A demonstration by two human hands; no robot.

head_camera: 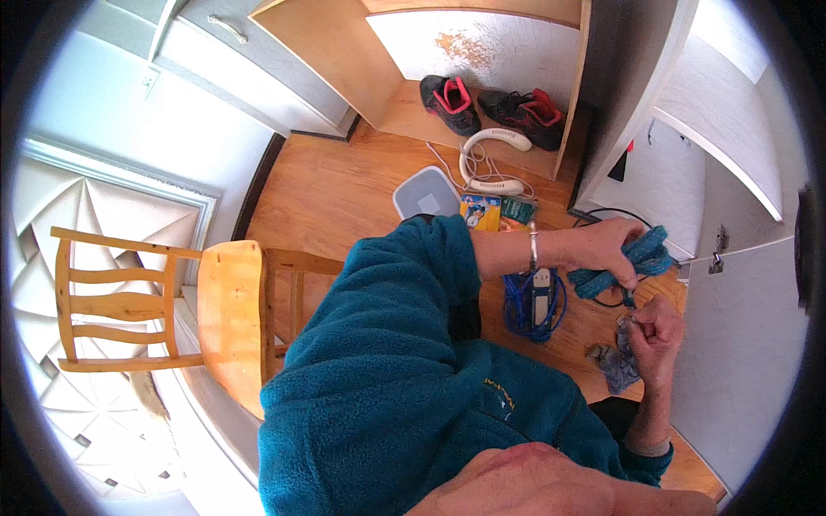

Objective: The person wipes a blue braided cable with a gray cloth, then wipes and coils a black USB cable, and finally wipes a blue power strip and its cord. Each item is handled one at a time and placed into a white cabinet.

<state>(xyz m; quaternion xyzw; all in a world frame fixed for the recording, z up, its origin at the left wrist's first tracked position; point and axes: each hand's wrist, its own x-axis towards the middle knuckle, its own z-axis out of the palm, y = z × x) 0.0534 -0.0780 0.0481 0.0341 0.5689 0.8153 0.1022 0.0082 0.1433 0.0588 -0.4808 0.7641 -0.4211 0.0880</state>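
Observation:
My left hand (pixel 603 248), with a bracelet at the wrist, grips a folded teal fabric bundle (pixel 645 255). Just below it, the fingers of my right hand (pixel 658 335) are curled together close to the bundle's lower end; whether they pinch it cannot be told. A crumpled grey-blue cloth or bag (pixel 613 367) is beside my right fingers, and it is unclear whether it hangs from them or lies on the floor. Left of the bundle, a coiled blue cable (pixel 513 309) lies around a white power strip (pixel 541 297) on the wooden floor.
Black-and-red shoes (pixel 452 106) stand in an open wooden cabinet (pixel 316 51). Before it lie a white curved device (pixel 500 187) with a cord, a grey lid (pixel 426 193) and colourful packets (pixel 481 211). A wooden chair (pixel 229 309) stands left; a white cabinet door (pixel 742 342) is at right.

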